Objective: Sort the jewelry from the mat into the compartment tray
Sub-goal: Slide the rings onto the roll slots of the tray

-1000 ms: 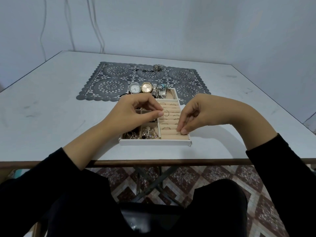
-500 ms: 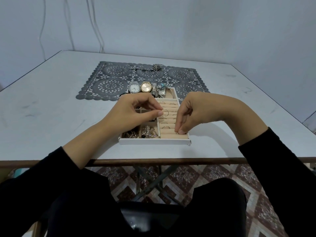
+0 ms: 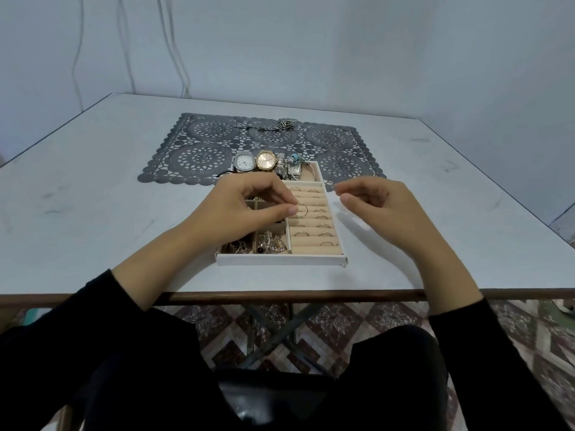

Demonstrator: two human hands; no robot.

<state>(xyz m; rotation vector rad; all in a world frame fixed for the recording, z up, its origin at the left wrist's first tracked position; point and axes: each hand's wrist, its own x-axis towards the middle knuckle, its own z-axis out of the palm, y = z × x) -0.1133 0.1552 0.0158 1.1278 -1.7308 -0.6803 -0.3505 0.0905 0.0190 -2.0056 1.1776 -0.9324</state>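
Observation:
A white compartment tray [image 3: 280, 259] sits near the table's front edge, its far end on a dark lace mat [image 3: 199, 157]. Beige ring rolls [image 3: 311, 227] on its right side hold several rings. Two watches [image 3: 255, 161] lie in the far compartments, and loose jewelry fills the near left ones. My left hand [image 3: 245, 206] hovers over the tray's left side and pinches a thin ring [image 3: 301, 209] above the rolls. My right hand [image 3: 373, 206] hangs just right of the tray, fingers loosely curled and holding nothing. A silver chain [image 3: 270, 126] lies at the mat's far edge.
The pale table [image 3: 93, 197] has a brown front edge, and a plain wall rises behind it. Below the edge show a patterned floor and the table's crossed legs. My black sleeves fill the bottom of the view.
My right hand has lifted off the near ring rolls and drawn back to the right of the tray, letting go of a ring there. The left hand still pinches its ring.

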